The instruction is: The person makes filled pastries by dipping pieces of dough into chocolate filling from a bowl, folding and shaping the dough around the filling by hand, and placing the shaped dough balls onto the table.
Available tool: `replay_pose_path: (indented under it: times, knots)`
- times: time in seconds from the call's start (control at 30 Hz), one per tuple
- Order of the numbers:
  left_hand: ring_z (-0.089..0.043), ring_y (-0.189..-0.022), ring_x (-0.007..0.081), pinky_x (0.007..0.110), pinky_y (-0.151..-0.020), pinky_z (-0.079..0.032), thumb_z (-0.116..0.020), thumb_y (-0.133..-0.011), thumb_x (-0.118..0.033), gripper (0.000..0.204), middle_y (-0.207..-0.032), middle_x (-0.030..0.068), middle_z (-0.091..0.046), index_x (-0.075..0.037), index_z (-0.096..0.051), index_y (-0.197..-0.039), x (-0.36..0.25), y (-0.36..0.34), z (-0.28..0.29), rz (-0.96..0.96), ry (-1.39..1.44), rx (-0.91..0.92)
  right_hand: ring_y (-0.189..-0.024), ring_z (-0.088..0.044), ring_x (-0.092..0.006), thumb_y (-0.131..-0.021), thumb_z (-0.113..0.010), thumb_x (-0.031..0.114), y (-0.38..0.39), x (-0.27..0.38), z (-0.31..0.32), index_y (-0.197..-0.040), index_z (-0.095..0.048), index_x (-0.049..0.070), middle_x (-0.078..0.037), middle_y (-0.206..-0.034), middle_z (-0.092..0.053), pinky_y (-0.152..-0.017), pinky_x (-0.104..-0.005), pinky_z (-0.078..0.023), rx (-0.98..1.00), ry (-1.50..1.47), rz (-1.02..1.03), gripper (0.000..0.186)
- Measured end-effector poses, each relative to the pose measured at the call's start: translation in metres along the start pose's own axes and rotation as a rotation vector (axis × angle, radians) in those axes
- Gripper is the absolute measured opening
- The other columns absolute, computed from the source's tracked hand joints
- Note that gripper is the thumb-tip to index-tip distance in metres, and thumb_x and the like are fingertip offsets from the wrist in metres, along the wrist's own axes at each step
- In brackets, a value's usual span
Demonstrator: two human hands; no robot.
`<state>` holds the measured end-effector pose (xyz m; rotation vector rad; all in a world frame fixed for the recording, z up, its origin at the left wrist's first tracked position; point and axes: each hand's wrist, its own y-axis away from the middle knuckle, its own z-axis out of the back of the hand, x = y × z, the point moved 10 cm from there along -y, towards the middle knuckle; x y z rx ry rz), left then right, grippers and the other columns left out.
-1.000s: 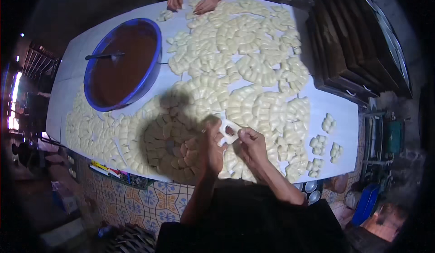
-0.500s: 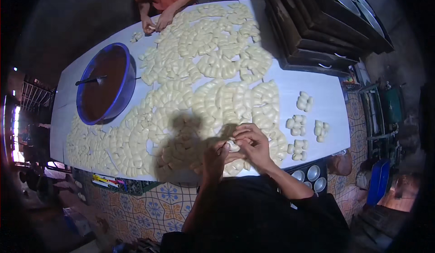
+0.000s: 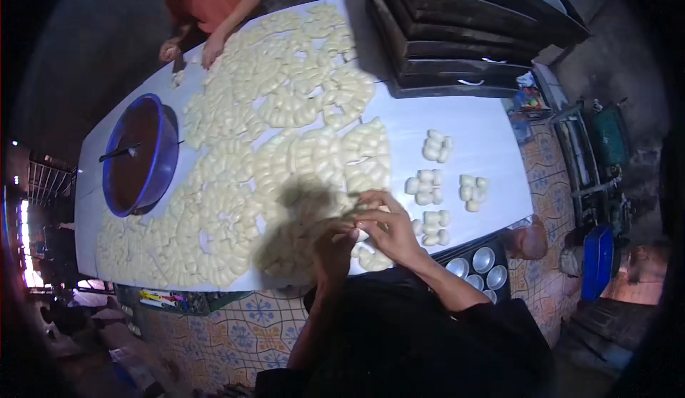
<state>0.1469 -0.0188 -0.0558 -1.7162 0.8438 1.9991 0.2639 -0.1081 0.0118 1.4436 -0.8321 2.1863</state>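
My left hand (image 3: 334, 252) and my right hand (image 3: 391, 234) meet over the near edge of the table, fingertips closed together on a small piece of pale dough (image 3: 362, 235). Most of that piece is hidden by the fingers. Beyond and to the left spreads a broad layer of dough pieces (image 3: 289, 161), laid side by side in curved rows. Off to the right sit several small clusters of rounded dough balls (image 3: 432, 187), one of them close beside my right wrist.
A blue basin (image 3: 168, 173) of brown filling, with a dark-handled utensil (image 3: 120, 152), stands at the left. Stacked dark trays (image 3: 457, 63) occupy the far right. Round metal tins (image 3: 484, 259) are below the near right edge. Across the table works a person in orange (image 3: 214, 2).
My view has swung, so the table appears shifted left. My hands stay together on the dough, with less of it showing. The other person's hands have moved apart.
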Motion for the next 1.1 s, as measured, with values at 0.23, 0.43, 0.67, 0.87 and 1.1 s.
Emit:
replay_pose_path:
  times: [0.23,0.43,0.67,0.87,1.1]
  knots:
    - [-0.057,-0.097,0.0169,0.030,-0.079,-0.050,-0.068,-0.073,0.005,0.040,-0.114,0.0090,-0.052,0.000,-0.051,-0.108,-0.053,0.013,-0.046,-0.350,-0.057,0.182,-0.101,-0.057,-0.0191,-0.095,-0.050,0.019,0.032,-0.079,-0.023,-0.132,-0.044,0.005,-0.011,-0.116,-0.056,-0.086,-0.0296,-0.046,0.768,-0.245,-0.054,0.040]
    - [-0.053,-0.113,0.0281,0.037,-0.094,-0.044,-0.065,-0.081,-0.012,0.050,-0.128,0.0159,-0.046,0.000,-0.043,-0.124,-0.028,-0.008,-0.040,-0.197,0.122,0.092,-0.093,-0.059,-0.0193,-0.073,-0.058,-0.008,-0.041,-0.091,0.061,-0.135,-0.045,0.011,-0.009,-0.112,-0.062,-0.084,-0.0333,-0.047,0.698,-0.039,0.065,0.066]
    - [-0.056,-0.105,0.0279,0.038,-0.091,-0.044,-0.058,-0.085,-0.014,0.042,-0.120,0.0182,-0.052,0.003,-0.044,-0.121,0.005,-0.011,-0.011,-0.029,0.562,-0.061,-0.096,-0.057,-0.0252,-0.063,-0.056,0.000,-0.122,-0.192,0.101,-0.122,-0.052,0.005,-0.009,-0.103,-0.059,-0.087,-0.0364,-0.046,0.775,0.207,-0.103,0.060]
    - [-0.058,-0.097,0.0269,0.035,-0.082,-0.049,-0.055,-0.082,-0.024,0.033,-0.098,0.0131,-0.056,0.002,-0.057,-0.103,-0.020,-0.017,-0.005,-0.204,0.148,-0.126,-0.111,-0.050,-0.0287,-0.071,-0.054,0.009,-0.113,-0.185,0.122,-0.107,-0.061,0.011,-0.009,-0.113,-0.058,-0.095,-0.0437,-0.037,0.712,0.619,0.200,0.037]
    - [-0.062,-0.082,0.0253,0.037,-0.077,-0.054,-0.051,-0.088,-0.014,0.020,-0.095,0.0159,-0.060,-0.001,-0.057,-0.101,0.015,-0.044,0.023,-0.123,0.307,-0.178,-0.130,-0.030,-0.0396,-0.082,-0.057,0.046,-0.096,-0.153,0.150,-0.135,-0.043,0.023,-0.016,-0.140,-0.035,-0.107,-0.0524,-0.026,0.482,0.960,0.145,0.060]
